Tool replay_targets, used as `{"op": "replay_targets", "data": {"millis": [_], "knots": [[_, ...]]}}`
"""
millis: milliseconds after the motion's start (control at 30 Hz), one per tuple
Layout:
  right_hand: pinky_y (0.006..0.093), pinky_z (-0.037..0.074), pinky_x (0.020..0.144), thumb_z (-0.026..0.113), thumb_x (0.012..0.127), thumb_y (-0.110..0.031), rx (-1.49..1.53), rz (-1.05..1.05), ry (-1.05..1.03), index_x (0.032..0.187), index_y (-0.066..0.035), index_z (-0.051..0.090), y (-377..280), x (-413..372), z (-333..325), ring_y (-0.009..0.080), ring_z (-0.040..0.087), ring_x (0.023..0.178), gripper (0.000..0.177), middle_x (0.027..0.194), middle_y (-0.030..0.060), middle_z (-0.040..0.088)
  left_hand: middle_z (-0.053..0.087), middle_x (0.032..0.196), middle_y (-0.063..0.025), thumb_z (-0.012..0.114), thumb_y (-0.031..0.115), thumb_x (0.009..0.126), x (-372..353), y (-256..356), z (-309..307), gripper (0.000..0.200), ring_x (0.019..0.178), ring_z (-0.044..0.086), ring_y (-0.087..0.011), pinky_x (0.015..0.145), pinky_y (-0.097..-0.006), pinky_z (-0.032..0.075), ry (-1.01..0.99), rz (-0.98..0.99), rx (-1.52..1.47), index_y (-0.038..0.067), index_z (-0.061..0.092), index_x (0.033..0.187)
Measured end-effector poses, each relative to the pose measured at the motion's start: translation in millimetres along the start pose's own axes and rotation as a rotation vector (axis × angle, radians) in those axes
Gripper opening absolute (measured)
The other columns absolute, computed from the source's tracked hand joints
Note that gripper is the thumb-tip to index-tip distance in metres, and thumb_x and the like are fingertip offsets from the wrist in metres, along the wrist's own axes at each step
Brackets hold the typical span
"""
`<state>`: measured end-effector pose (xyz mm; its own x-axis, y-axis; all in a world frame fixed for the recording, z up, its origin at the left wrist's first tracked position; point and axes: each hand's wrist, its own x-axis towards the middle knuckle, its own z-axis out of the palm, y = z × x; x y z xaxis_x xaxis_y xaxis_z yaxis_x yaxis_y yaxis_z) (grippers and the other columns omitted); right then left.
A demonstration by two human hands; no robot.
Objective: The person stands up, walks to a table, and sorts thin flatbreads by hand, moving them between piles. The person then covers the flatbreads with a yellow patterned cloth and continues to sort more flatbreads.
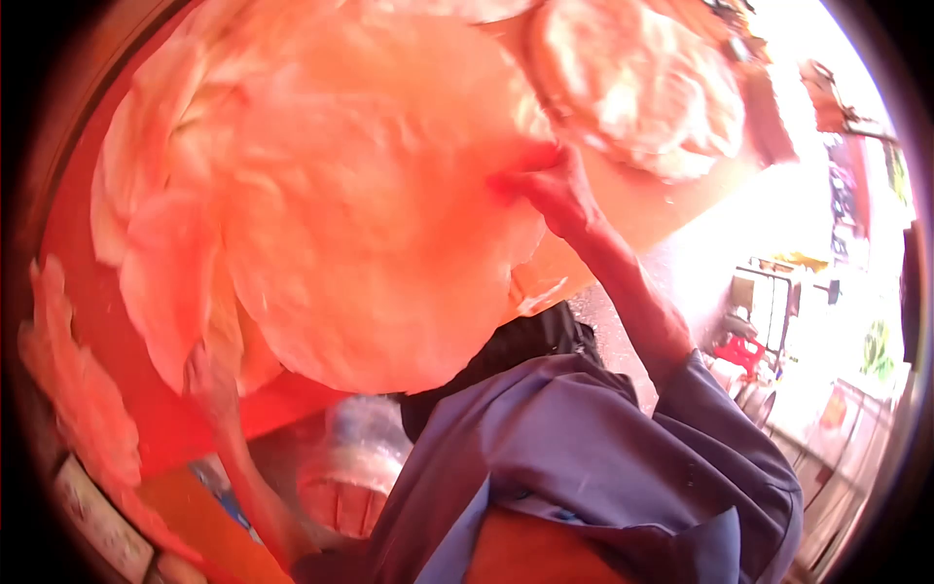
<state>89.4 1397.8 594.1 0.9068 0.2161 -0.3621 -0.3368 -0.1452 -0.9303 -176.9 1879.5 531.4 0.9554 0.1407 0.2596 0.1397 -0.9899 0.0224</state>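
A broad, thin, pale sheet that looks like rolled dough (360, 224) lies spread over other such sheets on a red-orange table. My right hand (555, 195) is at its right side, thumb and fingers pinched together on it, slightly blurred. At the lower left, my left hand (206, 375) has its fingers closed on the hanging edge of a narrower dough flap (170, 282). The exact grip of the left fingers is partly hidden by the flap and blur.
Another stack of round sheets (637, 83) sits at the upper right of the table (277, 414). A long torn-looking strip (83, 389) lies along the left. Below the table edge stands a bucket-like container (355, 467). A red stool-like object (741, 352) is at far right.
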Motion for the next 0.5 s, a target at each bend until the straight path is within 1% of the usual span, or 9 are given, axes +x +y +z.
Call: {"op": "replay_targets", "data": {"millis": [100, 133, 167, 200, 233, 300, 367, 433, 500], "knots": [[0.0274, 0.053, 0.058, 0.071, 0.072, -0.001, -0.101, -0.129, -0.015, 0.099, 0.003, 0.069, 2.8, 11.5, -46.7, 0.0123, 0.065, 0.064, 0.027, 0.076, 0.0073, 0.069, 0.067, 0.103, -0.0222, 0.052, 0.005, 0.093, 14.7, 55.5, -6.4, 0.023, 0.094, 0.064, -0.0408, 0.078, -0.0446, 0.054, -0.12, 0.018, 0.002, -0.001, 0.063, 0.112], [0.0276, 0.053, 0.059, 0.073, 0.072, -0.006, -0.231, -0.201, -0.048, 0.102, 0.003, 0.069, 2.3, 21.3, -61.3, 0.0123, 0.065, 0.064, 0.031, 0.074, 0.0075, 0.07, 0.067, 0.101, -0.0217, 0.052, 0.006, 0.093, 21.2, 68.6, -8.7, 0.024, 0.093, 0.064, -0.0405, 0.078, -0.0451, 0.053, -0.117, 0.014, -0.042, -0.002, 0.063, 0.112], [0.0276, 0.053, 0.059, 0.073, 0.072, -0.006, -0.227, -0.208, -0.027, 0.102, 0.003, 0.069, -8.2, 26.1, -76.4, 0.0123, 0.065, 0.064, 0.031, 0.074, 0.0075, 0.07, 0.067, 0.099, -0.0212, 0.052, 0.007, 0.093, 30.5, 83.0, -13.3, 0.024, 0.092, 0.065, -0.0402, 0.078, -0.0456, 0.053, -0.117, 0.009, -0.085, -0.002, 0.063, 0.112], [0.0268, 0.052, 0.06, 0.073, 0.073, -0.006, -0.216, -0.237, -0.055, 0.107, 0.003, 0.068, -24.5, 30.0, -96.4, 0.0122, 0.065, 0.064, 0.035, 0.075, 0.0075, 0.07, 0.067, 0.092, -0.0228, 0.051, 0.007, 0.094, 42.7, 100.3, -23.4, 0.022, 0.084, 0.064, -0.0419, 0.072, -0.0473, 0.052, -0.089, 0.046, -0.049, -0.002, 0.063, 0.11], [0.0261, 0.052, 0.062, 0.073, 0.075, -0.007, -0.204, -0.264, -0.084, 0.111, 0.004, 0.068, -43.2, 32.6, -116.6, 0.0121, 0.064, 0.065, 0.039, 0.077, 0.0075, 0.07, 0.067, 0.092, -0.0228, 0.051, 0.007, 0.094, 54.1, 115.8, -32.7, 0.022, 0.084, 0.064, -0.0419, 0.072, -0.0473, 0.052, -0.08, 0.064, -0.048, -0.002, 0.063, 0.11], [0.0269, 0.052, 0.067, 0.072, 0.076, -0.009, -0.234, -0.3, 0.041, 0.108, 0.003, 0.07, -78.3, 32.1, -179.7, 0.0122, 0.065, 0.068, 0.034, 0.079, 0.0075, 0.071, 0.064, 0.085, -0.0248, 0.051, 0.007, 0.094, 72.2, 147.9, -52.6, 0.019, 0.078, 0.062, -0.0437, 0.066, -0.0482, 0.05, -0.092, -0.039, -0.071, -0.002, 0.063, 0.106], [0.0274, 0.052, 0.071, 0.07, 0.077, -0.011, -0.331, -0.242, 0.164, 0.102, 0.002, 0.073, -100.6, 27.4, -260.7, 0.0125, 0.066, 0.074, 0.028, 0.083, 0.0075, 0.072, 0.062, 0.081, -0.0252, 0.05, 0.005, 0.093, 93.8, 188.7, -68.4, 0.017, 0.075, 0.062, -0.0444, 0.061, -0.0473, 0.049, -0.047, 0.001, -0.121, -0.002, 0.063, 0.102], [0.0278, 0.052, 0.073, 0.069, 0.078, -0.011, -0.206, -0.302, 0.27, 0.095, 0.002, 0.075, -91.6, 22.6, -337.0, 0.0131, 0.067, 0.076, 0.023, 0.084, 0.0079, 0.073, 0.063, 0.081, -0.0237, 0.048, 0.004, 0.091, 108.0, 212.6, -74.3, 0.019, 0.074, 0.062, -0.0432, 0.06, -0.0457, 0.048, -0.176, 0.009, -0.171, -0.001, 0.063, 0.102], [0.0267, 0.052, 0.072, 0.069, 0.079, -0.011, -0.22, -0.237, 0.558, 0.095, 0.003, 0.075, -64.8, 19.4, -390.0, 0.0143, 0.067, 0.077, 0.023, 0.086, 0.0088, 0.073, 0.062, 0.079, -0.0234, 0.047, 0.003, 0.09, 125.5, 247.0, -74.5, 0.018, 0.073, 0.061, -0.0434, 0.06, -0.046, 0.048, -0.173, 0.042, -0.233, -0.001, 0.062, 0.099]]}}
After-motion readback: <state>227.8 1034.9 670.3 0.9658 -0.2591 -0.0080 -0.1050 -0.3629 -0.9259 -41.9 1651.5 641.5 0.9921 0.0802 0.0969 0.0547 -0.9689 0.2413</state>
